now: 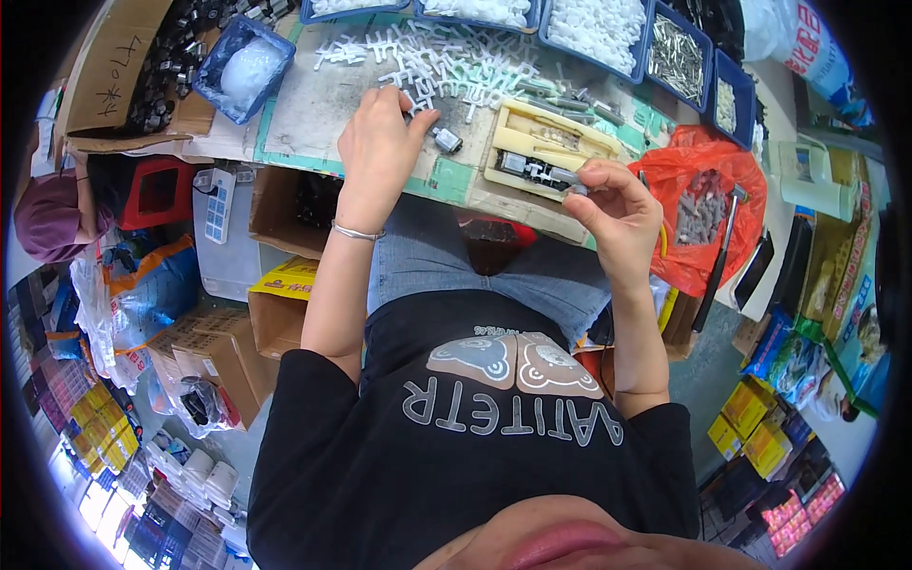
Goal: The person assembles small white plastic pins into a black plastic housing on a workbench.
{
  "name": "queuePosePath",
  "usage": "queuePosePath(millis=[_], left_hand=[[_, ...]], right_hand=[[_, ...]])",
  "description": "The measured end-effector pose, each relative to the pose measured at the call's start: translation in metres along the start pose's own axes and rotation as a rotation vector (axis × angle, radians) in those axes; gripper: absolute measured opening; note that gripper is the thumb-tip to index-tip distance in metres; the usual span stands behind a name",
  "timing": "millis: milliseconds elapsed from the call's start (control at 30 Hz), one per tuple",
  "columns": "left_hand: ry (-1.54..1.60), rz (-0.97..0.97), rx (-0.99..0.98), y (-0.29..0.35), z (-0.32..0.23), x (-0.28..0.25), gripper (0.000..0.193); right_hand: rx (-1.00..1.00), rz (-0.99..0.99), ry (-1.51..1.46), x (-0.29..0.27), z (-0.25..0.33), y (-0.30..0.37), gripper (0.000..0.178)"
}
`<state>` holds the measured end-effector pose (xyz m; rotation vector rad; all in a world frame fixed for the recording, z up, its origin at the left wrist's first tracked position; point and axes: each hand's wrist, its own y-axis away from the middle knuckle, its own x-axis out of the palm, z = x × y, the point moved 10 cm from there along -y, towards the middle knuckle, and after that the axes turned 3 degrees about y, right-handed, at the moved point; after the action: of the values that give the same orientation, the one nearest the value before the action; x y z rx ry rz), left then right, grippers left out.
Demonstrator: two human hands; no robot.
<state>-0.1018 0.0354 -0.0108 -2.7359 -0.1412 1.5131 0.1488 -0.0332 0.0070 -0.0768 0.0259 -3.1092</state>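
Observation:
My left hand (375, 142) reaches over the near edge of the pile of white plastic pieces (427, 66). Its thumb and fingers curl together around something small and dark that I cannot make out. Just beside the thumb lies a small black and silver part (446, 141). At the cream-coloured fixture (546, 128), my right hand (622, 204) pinches a small grey piece (576, 190) between thumb and forefinger. This piece is at the right end of a black and silver mechanism (527, 169) that lies in the fixture's near slot.
Blue bins of white parts (594, 33) and metal pins (677, 62) line the table's far side. A red plastic bag (708, 204) with grey parts sits right, a hammer (724, 247) across it. At left are a blue bin (244, 71) and cardboard box (109, 76). Another person (57, 214) is far left.

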Motion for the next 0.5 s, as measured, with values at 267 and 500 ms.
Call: queuePosePath(millis=[267, 500], left_hand=[[0.207, -0.079, -0.001, 0.004, 0.001, 0.000, 0.023], [0.201, -0.028, 0.085, 0.002, 0.000, -0.001, 0.018]], right_hand=[[0.039, 0.013, -0.063, 0.008, -0.007, -0.006, 0.027], [0.051, 0.038, -0.044, 0.007, -0.009, -0.006, 0.027]])
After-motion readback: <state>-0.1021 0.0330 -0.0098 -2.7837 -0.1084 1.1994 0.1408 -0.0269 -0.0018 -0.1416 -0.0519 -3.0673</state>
